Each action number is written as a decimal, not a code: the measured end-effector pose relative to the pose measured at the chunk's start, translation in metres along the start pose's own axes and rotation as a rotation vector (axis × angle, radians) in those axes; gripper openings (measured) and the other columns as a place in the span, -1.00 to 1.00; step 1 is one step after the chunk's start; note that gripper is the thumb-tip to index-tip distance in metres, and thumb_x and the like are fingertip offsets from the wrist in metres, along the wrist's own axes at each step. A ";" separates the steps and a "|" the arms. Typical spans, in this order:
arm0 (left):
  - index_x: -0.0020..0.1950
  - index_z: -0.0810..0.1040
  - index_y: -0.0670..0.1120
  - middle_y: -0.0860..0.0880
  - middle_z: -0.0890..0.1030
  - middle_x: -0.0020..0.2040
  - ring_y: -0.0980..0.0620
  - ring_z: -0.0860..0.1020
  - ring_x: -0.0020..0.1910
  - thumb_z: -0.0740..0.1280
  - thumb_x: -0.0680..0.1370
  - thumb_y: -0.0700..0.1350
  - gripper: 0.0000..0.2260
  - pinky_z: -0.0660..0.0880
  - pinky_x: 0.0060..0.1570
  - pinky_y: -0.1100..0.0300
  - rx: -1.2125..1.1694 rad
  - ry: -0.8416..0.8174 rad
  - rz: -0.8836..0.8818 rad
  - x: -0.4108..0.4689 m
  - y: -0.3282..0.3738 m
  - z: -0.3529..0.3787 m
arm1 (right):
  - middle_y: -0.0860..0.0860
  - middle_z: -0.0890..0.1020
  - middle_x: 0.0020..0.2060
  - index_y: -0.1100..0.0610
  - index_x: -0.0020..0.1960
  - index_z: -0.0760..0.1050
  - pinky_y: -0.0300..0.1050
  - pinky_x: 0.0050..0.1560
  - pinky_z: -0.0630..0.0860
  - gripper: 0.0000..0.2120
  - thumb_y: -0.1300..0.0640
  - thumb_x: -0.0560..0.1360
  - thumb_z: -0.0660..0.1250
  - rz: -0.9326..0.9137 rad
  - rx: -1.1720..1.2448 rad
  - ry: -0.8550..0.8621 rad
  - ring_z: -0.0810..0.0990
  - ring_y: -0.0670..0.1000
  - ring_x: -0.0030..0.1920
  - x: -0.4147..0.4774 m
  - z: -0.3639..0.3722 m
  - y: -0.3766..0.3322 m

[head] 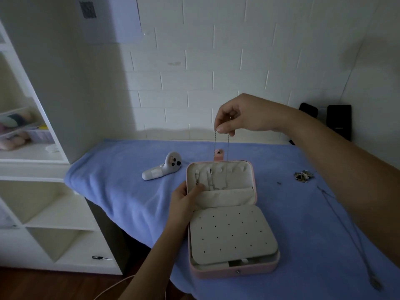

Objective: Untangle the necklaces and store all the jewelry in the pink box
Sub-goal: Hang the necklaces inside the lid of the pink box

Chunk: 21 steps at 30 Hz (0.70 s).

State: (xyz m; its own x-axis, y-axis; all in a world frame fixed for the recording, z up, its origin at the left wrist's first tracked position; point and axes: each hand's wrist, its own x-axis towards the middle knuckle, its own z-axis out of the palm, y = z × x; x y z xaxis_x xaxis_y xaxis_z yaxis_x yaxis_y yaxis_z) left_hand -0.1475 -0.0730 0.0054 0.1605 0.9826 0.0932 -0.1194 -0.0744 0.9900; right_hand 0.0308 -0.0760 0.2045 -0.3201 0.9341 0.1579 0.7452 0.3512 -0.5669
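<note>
Where everything lies, the blue cloth [121, 182]: spread over a tabletop that stands against a white tiled wall.
White shelf unit [43, 215]: stands to the left of the table, with soft items in its upper compartment.
Pink box [236, 274]: sits open in the middle of the cloth, near the front edge. Its cream-lined lid is tipped back and a perforated cream panel covers the base.
Right hand [240, 118]: raised above the lid, thumb and forefinger pinching the top of a necklace.
Left hand [184, 200]: grips the lid's left edge, thumb pressed on the inner lining.
White controller [164, 168]: lies on the cloth, left of the lid and apart from it.
Necklace [228, 152]: hangs from the right hand in two thin strands, its lower end in front of the lid's lining, above the pocket.
Hung chains [209, 180]: already on hooks at the lid's left side.
Loose chain [344, 226]: stretched along the cloth, well to the right of the box.
Tangled jewelry [303, 176]: a small cluster on the cloth, right of the lid.
</note>
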 end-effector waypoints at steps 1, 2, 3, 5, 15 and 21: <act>-0.19 0.55 -0.15 -0.04 0.60 -0.31 0.11 0.56 -0.33 0.32 0.54 -0.16 -0.87 0.49 -0.34 0.29 -0.001 0.002 0.000 0.000 0.000 0.000 | -0.07 0.65 -0.27 0.10 -0.11 0.61 -0.30 -0.18 0.49 -0.96 0.21 0.46 0.42 0.001 -0.025 0.002 0.57 -0.10 -0.31 -0.001 0.005 0.002; -0.19 0.56 -0.15 -0.04 0.60 -0.30 0.11 0.56 -0.32 0.32 0.54 -0.15 -0.87 0.49 -0.34 0.29 0.000 0.003 0.002 -0.001 0.000 0.000 | -0.06 0.66 -0.26 0.08 -0.12 0.61 -0.27 -0.18 0.48 -0.96 0.20 0.46 0.43 0.000 -0.051 0.001 0.56 -0.10 -0.32 -0.002 0.009 0.004; -0.19 0.56 -0.15 -0.04 0.60 -0.30 0.11 0.56 -0.31 0.32 0.54 -0.15 -0.87 0.49 -0.33 0.28 0.005 0.004 0.004 -0.001 0.000 0.000 | -0.04 0.67 -0.24 0.07 -0.13 0.62 -0.27 -0.20 0.47 -0.96 0.19 0.46 0.43 0.001 -0.075 0.000 0.55 -0.11 -0.33 -0.003 0.014 0.006; -0.19 0.55 -0.15 -0.07 0.58 -0.27 0.08 0.54 -0.28 0.32 0.54 -0.14 -0.87 0.49 -0.29 0.24 0.020 0.012 0.004 0.000 0.000 0.000 | -0.05 0.67 -0.23 0.06 -0.13 0.62 -0.37 -0.29 0.42 -0.96 0.18 0.46 0.42 0.005 -0.113 0.001 0.52 -0.17 -0.37 -0.007 0.023 0.011; -0.21 0.52 -0.15 -0.07 0.56 -0.30 0.05 0.52 -0.30 0.33 0.53 -0.15 -0.86 0.47 -0.30 0.23 0.000 0.031 -0.003 -0.002 0.001 0.001 | -0.13 0.64 -0.26 0.02 -0.13 0.61 -0.39 -0.30 0.43 -0.94 0.17 0.46 0.42 -0.047 -0.142 0.186 0.46 -0.21 -0.40 -0.013 0.015 0.014; -0.24 0.50 -0.15 -0.06 0.54 -0.32 0.11 0.51 -0.34 0.33 0.53 -0.17 -0.85 0.47 -0.36 0.30 -0.011 0.053 0.053 -0.007 0.005 0.002 | -0.13 0.63 -0.29 0.07 -0.12 0.62 -0.27 -0.28 0.49 -0.96 0.18 0.46 0.42 -0.093 -0.136 0.218 0.49 -0.17 -0.39 -0.016 0.006 0.002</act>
State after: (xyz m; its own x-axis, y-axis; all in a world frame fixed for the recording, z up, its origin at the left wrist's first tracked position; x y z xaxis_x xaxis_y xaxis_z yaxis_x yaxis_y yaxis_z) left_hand -0.1473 -0.0808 0.0099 0.1019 0.9849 0.1400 -0.1372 -0.1254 0.9826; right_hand 0.0339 -0.0911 0.1959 -0.2686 0.8839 0.3828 0.7949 0.4278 -0.4302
